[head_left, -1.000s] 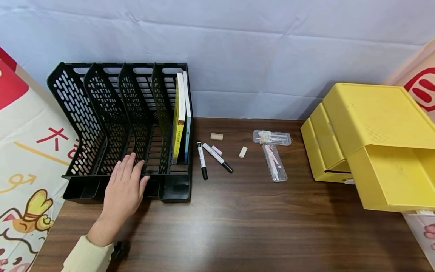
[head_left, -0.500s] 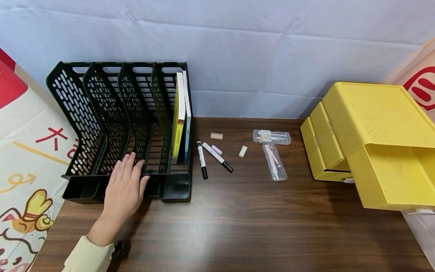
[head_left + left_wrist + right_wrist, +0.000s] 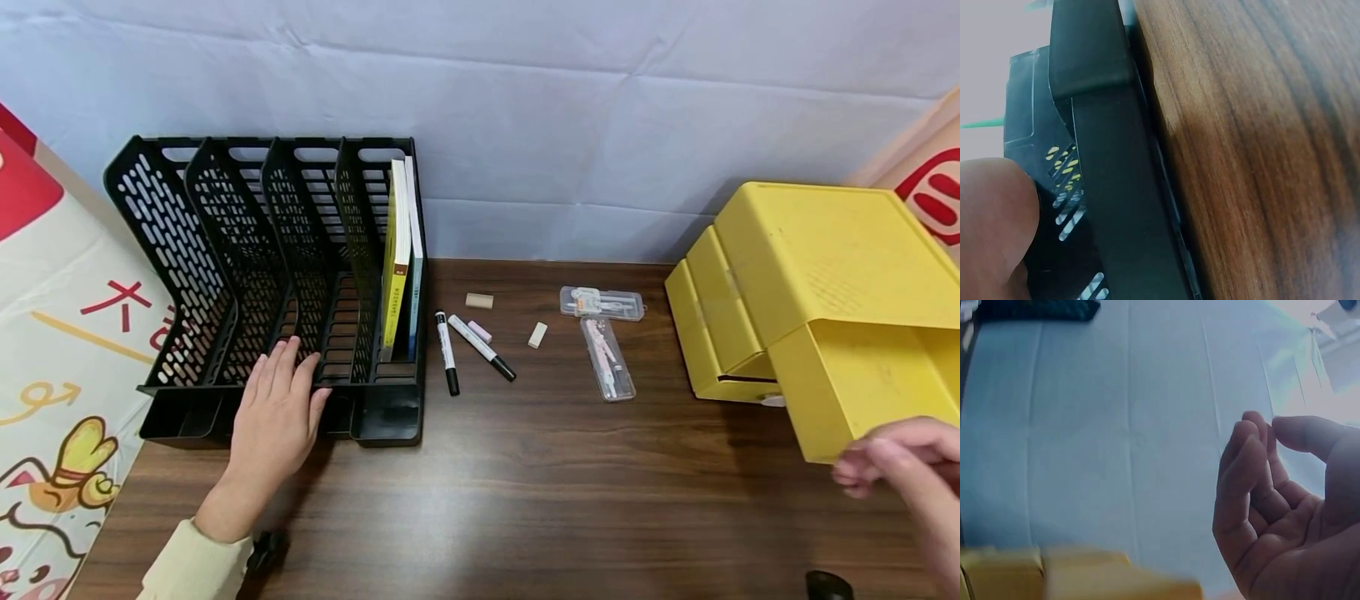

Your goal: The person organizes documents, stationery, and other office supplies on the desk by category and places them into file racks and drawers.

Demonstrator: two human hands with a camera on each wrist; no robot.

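On the table (image 3: 517, 492) we see a black file rack (image 3: 386, 417), our left hand (image 3: 273, 412) flat-fingered on its front edge, gripping nothing; books (image 3: 394, 300) in its rightmost slot; two markers (image 3: 447, 354); clear cases (image 3: 608, 360); a yellow drawer unit (image 3: 840, 258); and, near its pulled-out drawer (image 3: 817, 400), our right hand (image 3: 903, 462) (fingers loosely curled, holding nothing).

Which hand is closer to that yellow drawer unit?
Right. The right hand is at the yellow drawer unit's open drawer; the left hand is far off, on the black file organizer.
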